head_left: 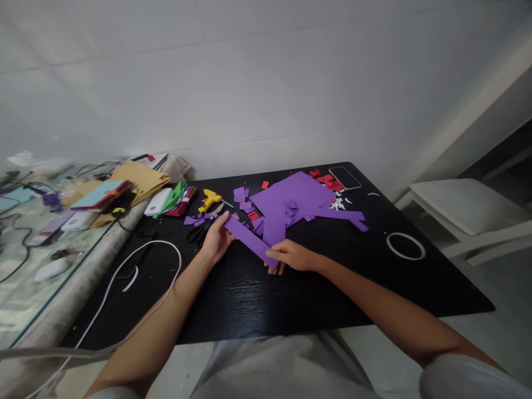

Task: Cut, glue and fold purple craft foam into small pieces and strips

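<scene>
Both hands hold one purple strip [248, 238]: left hand [218, 238] at its far end, right hand [293, 256] pinching the near end, thumb on top, fingers beneath. Strip slants above the black table [394, 288], short of the purple sheet [303, 188]. A second band [275, 216] runs from the sheet down behind the right hand; cannot tell whether those fingers hold it too. Step in hand looks like handling or lining up the strip; next move would seem to call for light, even pressure at both ends, so it doesn't buckle. Scissors [216, 211] lie just beyond the left hand, glue gun [210, 199] behind them. Red scraps [328, 181] and a phone [345, 178] at the far right; a white ring [406, 246] nearer, well apart.
</scene>
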`<state>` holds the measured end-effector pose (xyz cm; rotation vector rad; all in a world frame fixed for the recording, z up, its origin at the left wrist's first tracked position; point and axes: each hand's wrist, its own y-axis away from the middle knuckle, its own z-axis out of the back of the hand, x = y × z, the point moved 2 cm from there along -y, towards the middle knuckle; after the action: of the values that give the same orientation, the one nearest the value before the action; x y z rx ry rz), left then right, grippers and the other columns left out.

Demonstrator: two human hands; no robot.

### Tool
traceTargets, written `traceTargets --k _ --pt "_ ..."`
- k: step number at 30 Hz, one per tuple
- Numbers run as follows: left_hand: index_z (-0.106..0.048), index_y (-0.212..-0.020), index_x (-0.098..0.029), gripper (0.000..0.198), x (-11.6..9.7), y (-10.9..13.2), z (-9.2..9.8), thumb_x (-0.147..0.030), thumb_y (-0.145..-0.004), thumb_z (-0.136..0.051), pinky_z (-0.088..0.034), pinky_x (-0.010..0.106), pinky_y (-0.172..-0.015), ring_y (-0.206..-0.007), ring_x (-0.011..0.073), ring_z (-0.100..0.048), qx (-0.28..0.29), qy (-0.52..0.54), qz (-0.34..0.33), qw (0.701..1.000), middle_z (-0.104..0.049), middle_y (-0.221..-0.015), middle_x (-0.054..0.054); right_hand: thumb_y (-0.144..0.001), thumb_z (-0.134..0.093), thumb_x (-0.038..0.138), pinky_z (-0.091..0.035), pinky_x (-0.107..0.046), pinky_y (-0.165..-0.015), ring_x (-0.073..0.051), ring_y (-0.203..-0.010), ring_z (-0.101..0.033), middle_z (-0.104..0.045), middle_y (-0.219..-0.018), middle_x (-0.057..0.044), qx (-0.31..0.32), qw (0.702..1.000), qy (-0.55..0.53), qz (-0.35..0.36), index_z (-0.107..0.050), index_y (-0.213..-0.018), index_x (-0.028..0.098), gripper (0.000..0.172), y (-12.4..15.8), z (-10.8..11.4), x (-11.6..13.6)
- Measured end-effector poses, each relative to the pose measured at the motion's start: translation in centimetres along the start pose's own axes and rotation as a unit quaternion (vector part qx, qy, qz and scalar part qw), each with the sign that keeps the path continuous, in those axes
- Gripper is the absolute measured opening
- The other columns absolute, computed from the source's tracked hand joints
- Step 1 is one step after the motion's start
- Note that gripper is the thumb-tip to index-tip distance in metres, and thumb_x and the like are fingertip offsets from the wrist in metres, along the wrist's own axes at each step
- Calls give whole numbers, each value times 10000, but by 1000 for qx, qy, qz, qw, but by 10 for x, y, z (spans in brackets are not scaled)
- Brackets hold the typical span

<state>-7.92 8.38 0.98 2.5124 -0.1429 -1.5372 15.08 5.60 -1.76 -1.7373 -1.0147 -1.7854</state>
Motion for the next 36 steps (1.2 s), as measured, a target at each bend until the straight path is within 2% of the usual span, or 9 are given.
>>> traceTargets --k 4,8,11,13,17,23,26,32,36 --pt "-714 -840 -110 302 15 11 -12 -381 -741 -805 -510 234 -500 -548 121 -594 72 -61 12 995 -662 -694 31 -811 -653 703 -544 -259 -561 -173 -655 -700 -742 -754 -112 -3 1000 5 -1 -721 -909 74 640 1 0 1" --pt "-724 -838 -116 301 27 20 -20 -404 -775 -787 -497 244 -533 -624 144 -612 132 -133 11 982 -677 -755 58 -820 -645 695 -547 -259 -560 -175 -655 -701 -742 -748 -115 -4 1000 10 0 -724 -893 77 627 1 0 1" --pt "-728 -825 -122 311 29 25 -24 -432 -817 -744 -473 251 -568 -608 140 -585 174 -202 -13 964 -660 -706 51 -829 -641 688 -548 -258 -563 -176 -663 -703 -744 -753 -116 2 1000 18 4 -728 -893 79 618 1 0 1" --pt "-706 -746 -135 310 27 27 -26 -432 -828 -732 -446 251 -577 -578 132 -550 181 -244 -41 952 -624 -638 29 -835 -636 685 -550 -261 -567 -180 -672 -705 -744 -756 -118 5 1000 23 4 -730 -897 80 615 1 0 1" --pt "-606 -588 -160 367 21 26 -25 -418 -802 -754 -412 252 -553 -533 130 -513 129 -274 -83 950 -562 -540 4 -847 -628 677 -549 -263 -565 -176 -663 -697 -742 -755 -114 5 1000 21 2 -728 -891 83 603 1 1 2" --pt "-622 -639 -148 303 12 13 -11 -361 -711 -825 -369 227 -479 -485 97 -485 8 -172 -109 979 -579 -568 -11 -822 -652 685 -551 -260 -569 -171 -655 -697 -738 -748 -105 1 1000 12 2 -729 -890 81 612 2 0 3" --pt "-632 -645 -144 297 3 4 1 -362 -690 -828 -332 219 -430 -439 84 -451 -55 -133 -95 985 -559 -539 -27 -816 -654 692 -550 -261 -570 -174 -663 -698 -739 -751 -109 1 1000 13 0 -730 -888 80 621 2 0 4" --pt "-669 -628 -124 285 -7 -6 15 -353 -684 -828 -336 209 -415 -441 80 -461 -95 -104 -103 985 -570 -536 -11 -817 -652 691 -550 -264 -568 -179 -667 -698 -740 -745 -111 0 1000 14 -1 -733 -882 82 618 2 0 4" --pt "-681 -643 -130 267 -5 -9 15 -340 -683 -842 -407 209 -447 -485 93 -519 -98 -70 -104 987 -616 -585 9 -826 -650 682 -548 -262 -568 -177 -668 -698 -739 -746 -110 0 1000 17 2 -735 -876 85 605 2 0 4"
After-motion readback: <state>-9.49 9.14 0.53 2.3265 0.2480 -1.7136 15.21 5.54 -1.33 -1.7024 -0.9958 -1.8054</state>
